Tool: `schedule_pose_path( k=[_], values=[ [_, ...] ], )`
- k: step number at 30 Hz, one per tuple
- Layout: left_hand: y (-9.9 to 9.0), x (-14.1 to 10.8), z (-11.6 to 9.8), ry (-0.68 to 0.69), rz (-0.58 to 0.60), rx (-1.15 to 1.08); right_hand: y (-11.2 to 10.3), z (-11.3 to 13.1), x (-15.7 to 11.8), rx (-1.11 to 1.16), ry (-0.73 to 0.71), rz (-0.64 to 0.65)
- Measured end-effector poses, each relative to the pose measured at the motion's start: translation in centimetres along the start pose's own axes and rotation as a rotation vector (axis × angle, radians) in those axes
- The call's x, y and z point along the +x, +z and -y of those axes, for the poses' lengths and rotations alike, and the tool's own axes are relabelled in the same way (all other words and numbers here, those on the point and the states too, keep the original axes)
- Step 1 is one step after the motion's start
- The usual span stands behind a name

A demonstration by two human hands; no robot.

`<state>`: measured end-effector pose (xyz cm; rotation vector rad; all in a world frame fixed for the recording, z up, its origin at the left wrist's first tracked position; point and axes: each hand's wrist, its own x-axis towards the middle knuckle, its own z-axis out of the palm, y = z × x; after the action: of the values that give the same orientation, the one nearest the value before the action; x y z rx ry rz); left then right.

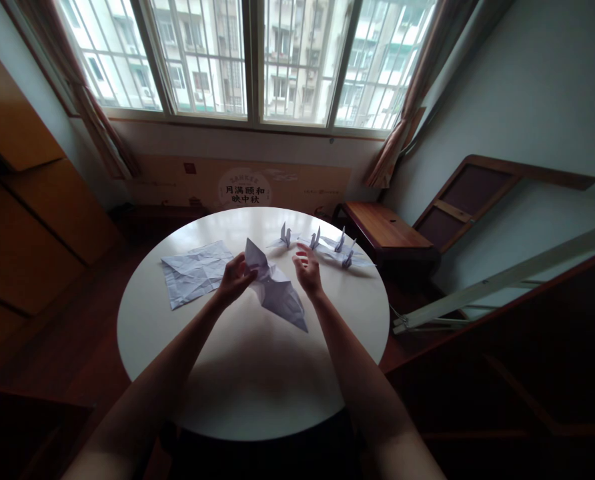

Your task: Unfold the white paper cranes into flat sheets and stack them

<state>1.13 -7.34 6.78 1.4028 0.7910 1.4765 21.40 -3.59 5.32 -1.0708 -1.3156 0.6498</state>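
Note:
A large folded paper crane (282, 293) with its wings spread is held over the white round table. My left hand (236, 277) pinches it along its left side, thumb on the near face. Just right of the crane, my right hand (306, 267) hovers apart from it with fingers loosely curled and parted, nothing visible in them. Beyond that hand stand several small white paper cranes (346, 257) in a loose group. To the left lies a creased, unfolded sheet of paper (197, 272), its near edge by my left wrist.
The round white table (247, 393) fills the middle of the view. A low wooden bench (387, 225) stands behind it to the right, under the barred window (297, 67). Wooden cabinets (37, 233) line the left side, and a leaning pale frame (507, 280) is at right.

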Motion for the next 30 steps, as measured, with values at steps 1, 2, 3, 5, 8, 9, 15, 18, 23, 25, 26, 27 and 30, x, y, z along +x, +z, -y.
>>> schedule_pose_path(
  k=[1, 2, 3, 5, 8, 9, 15, 18, 23, 25, 26, 27, 30],
  values=[
    [-0.1, 0.0, -0.2, -0.074, 0.050, -0.071, -0.2, 0.2, 0.0, -0.018, -0.011, 0.071],
    [-0.2, 0.0, -0.4, -0.151, 0.103, -0.133, -0.3, 0.4, -0.1, -0.021, -0.008, 0.171],
    [-0.3, 0.0, -0.5, -0.220, 0.151, -0.184, -0.3, 0.6, -0.2, -0.004, 0.012, 0.294],
    [-0.4, -0.1, -0.7, -0.310, 0.218, -0.254, -0.3, 1.1, -0.7, 0.094, 0.099, 0.573],
    [-0.6, -0.2, -0.7, -0.336, 0.257, -0.296, -0.2, 1.6, -1.7, 0.287, 0.294, 0.871],
    [-0.6, -0.2, -0.7, -0.337, 0.267, -0.296, -0.1, 1.7, -1.9, 0.343, 0.338, 0.914],
    [-0.4, -0.4, -1.2, -0.342, 0.294, -0.279, -0.2, 1.7, -2.4, 0.570, 0.526, 0.943],
    [-0.2, -0.5, -1.4, -0.337, 0.298, -0.266, -0.3, 2.0, -2.3, 0.627, 0.557, 0.939],
    [-0.3, -0.6, -1.3, -0.352, 0.317, -0.195, -0.7, 1.9, -2.3, 0.639, 0.571, 1.027],
    [-0.4, -0.6, -1.1, -0.341, 0.309, -0.149, -0.7, 1.6, -2.2, 0.631, 0.580, 1.092],
    [-0.4, -0.5, -1.0, -0.334, 0.300, -0.127, -0.7, 1.3, -2.2, 0.624, 0.588, 1.119],
    [-0.5, -0.5, -0.9, -0.330, 0.288, -0.108, -0.7, 1.1, -2.2, 0.618, 0.595, 1.136],
    [-0.5, -0.4, -0.6, -0.323, 0.233, -0.095, -0.5, 0.8, -2.2, 0.618, 0.601, 1.112]
  ],
)
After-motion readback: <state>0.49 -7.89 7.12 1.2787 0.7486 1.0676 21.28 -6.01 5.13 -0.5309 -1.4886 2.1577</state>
